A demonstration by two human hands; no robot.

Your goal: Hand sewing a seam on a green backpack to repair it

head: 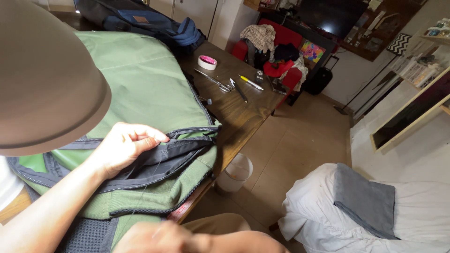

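pinching the black zipper edge [180, 152] of the green backpack [140, 84], the left hand [124, 145] is clenched; right hand's [159, 236] grip unclear.

Wooden table [243, 112], tiled floor [290, 150]

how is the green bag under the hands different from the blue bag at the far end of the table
The green bag is olive with dark zip edging, lies close, and has the left hand pinching its opened zip seam. The blue bag is navy, sits at the table's far corner, and no hand touches it. The green one fills far more of the view. Both are fabric bags on the same wooden table.
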